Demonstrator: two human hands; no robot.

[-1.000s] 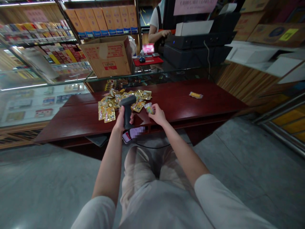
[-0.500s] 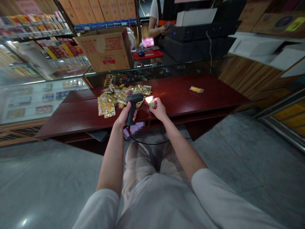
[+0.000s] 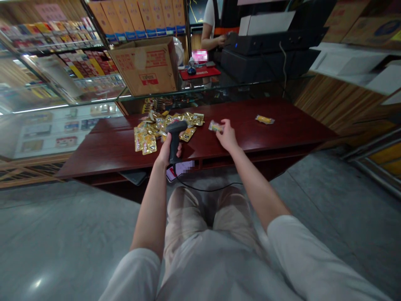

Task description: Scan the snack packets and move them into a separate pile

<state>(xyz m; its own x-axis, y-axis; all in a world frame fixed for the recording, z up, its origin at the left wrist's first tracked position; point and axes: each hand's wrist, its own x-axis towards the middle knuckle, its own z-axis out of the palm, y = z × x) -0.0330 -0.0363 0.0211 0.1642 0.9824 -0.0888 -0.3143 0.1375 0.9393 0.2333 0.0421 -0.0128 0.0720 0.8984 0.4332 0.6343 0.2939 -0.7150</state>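
Observation:
My left hand [image 3: 167, 150] is wrapped round the grip of a black handheld barcode scanner [image 3: 174, 140], its head tilted toward the right. From the scanner's base a black cable [image 3: 206, 190] droops across my lap. Pinched in my right hand [image 3: 228, 136] is a small clear-and-yellow snack packet [image 3: 215, 126], held over the dark red table [image 3: 241, 113]. Left of it, partly behind the scanner, lies a pile of gold snack packets [image 3: 145, 138]. A single yellow packet [image 3: 265, 120] lies apart at the right.
An open cardboard box [image 3: 147, 69] stands on the glass counter behind the table. Farther right are a black cash register [image 3: 260, 62] and a person [image 3: 214, 33] behind the counter. A phone [image 3: 178, 169] lies below the table's front edge. Glass display shelves [image 3: 59, 133] flank the left.
My right hand has carried the small packet right, away from the scanner. The bright scanner light on the packet is gone. My left hand keeps its hold; the view has shifted slightly.

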